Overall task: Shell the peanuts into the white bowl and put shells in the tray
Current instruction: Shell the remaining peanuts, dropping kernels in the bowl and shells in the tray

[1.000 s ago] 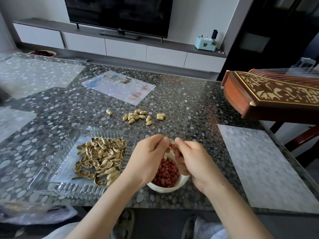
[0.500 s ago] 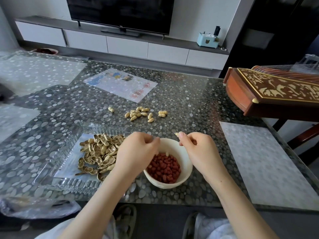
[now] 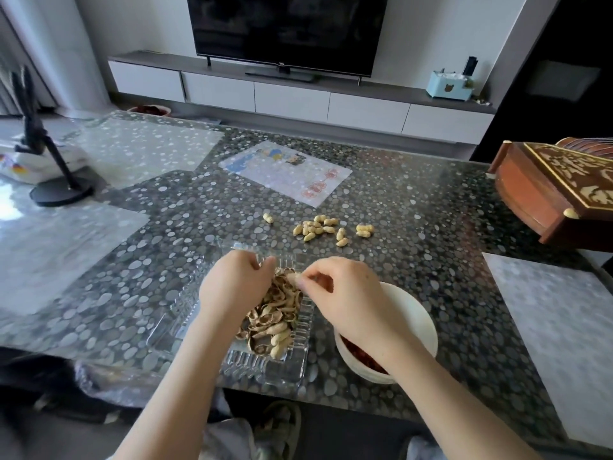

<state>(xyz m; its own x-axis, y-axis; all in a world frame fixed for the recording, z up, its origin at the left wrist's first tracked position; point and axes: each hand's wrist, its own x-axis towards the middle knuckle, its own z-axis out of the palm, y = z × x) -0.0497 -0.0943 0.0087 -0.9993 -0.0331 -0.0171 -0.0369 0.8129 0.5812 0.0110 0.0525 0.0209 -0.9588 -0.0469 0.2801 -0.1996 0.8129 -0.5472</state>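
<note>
A clear glass tray [image 3: 265, 363] near the table's front edge holds a heap of empty peanut shells [image 3: 275, 317]. Both hands hover over its far end. My right hand [image 3: 341, 300] pinches a pale shell piece [image 3: 293, 278] above the heap. My left hand [image 3: 232, 287] has curled fingers, and whether they hold a shell is hidden. The white bowl [image 3: 418, 320] with red kernels [image 3: 361, 355] stands just right of the tray, partly covered by my right wrist. Unshelled peanuts [image 3: 318, 227] lie in a loose cluster further back on the table.
A carved wooden instrument [image 3: 557, 190] juts in over the table's right edge. A printed sheet [image 3: 285, 172] lies behind the peanuts. A black stand [image 3: 49, 180] sits at the far left. A pale mat [image 3: 564, 327] covers the right front.
Both hands moved left from above the bowl to above the tray, carrying shell pieces. The camera view also shifted to the left.
</note>
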